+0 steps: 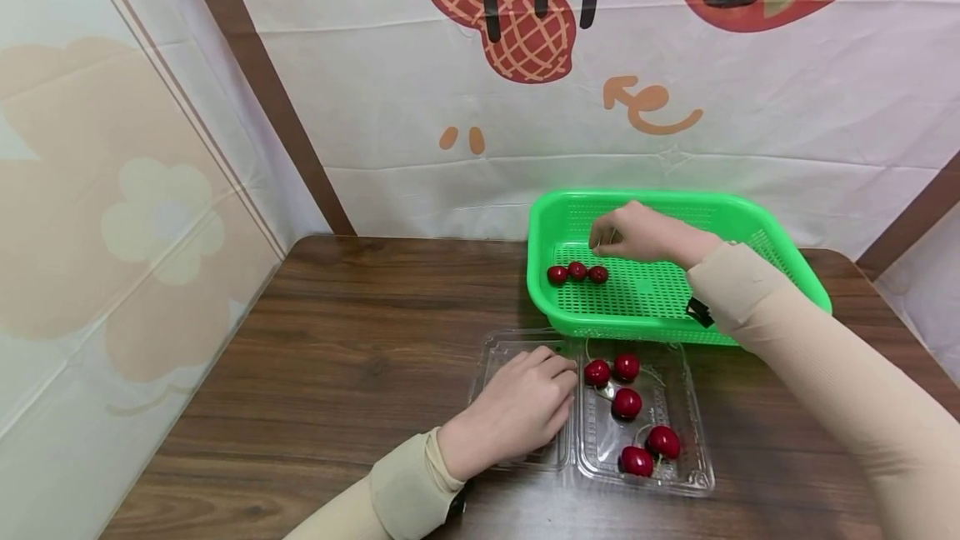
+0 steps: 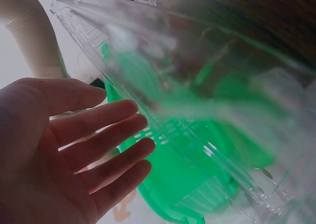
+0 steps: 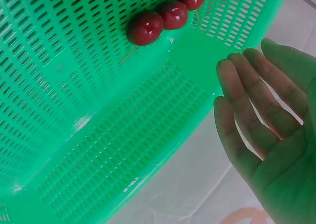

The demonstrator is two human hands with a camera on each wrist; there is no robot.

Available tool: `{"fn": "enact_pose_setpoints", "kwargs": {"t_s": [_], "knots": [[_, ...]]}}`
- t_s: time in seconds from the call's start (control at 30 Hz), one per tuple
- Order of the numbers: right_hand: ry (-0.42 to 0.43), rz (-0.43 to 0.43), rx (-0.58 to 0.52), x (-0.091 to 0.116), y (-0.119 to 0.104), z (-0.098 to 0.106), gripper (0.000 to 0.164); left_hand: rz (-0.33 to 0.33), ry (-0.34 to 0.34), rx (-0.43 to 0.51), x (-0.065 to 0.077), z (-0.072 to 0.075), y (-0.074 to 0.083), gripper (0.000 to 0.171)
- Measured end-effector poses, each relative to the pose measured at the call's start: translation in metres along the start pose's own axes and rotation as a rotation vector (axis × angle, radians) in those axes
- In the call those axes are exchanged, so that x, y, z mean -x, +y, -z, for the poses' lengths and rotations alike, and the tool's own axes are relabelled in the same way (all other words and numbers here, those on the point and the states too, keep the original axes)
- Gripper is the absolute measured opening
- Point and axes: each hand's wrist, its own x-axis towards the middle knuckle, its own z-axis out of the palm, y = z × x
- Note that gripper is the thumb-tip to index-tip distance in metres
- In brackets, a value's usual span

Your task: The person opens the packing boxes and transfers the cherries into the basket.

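Cherries (image 1: 577, 271) in basket (image 1: 630, 327): eight o'clock from right hand (image 1: 641, 232), one o'clock from left hand (image 1: 517, 407) (fingers apart on both)

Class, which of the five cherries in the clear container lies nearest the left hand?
The leftmost cherry in the head view; the other four cherries lie farther right.

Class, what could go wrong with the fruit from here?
The left hand, over one half of the clear plastic two-part container, might bump it, rolling the five round red cherries in its other half. In the rectangular green plastic basket, a thin stem by the three cherries could snag in the slotted floor.
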Motion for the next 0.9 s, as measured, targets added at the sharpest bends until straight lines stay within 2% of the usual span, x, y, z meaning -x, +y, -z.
{"fn": "enact_pose_setpoints", "kwargs": {"t_s": [0.4,0.9], "knots": [[0.042,0.093,0.012,0.013,-0.018,0.001,0.012,-0.003,0.007,0.001,0.000,-0.002,0.000,0.017],[0.087,0.151,0.024,0.027,-0.032,-0.005,0.008,-0.005,0.001,-0.001,0.000,0.000,0.000,0.017]]}}
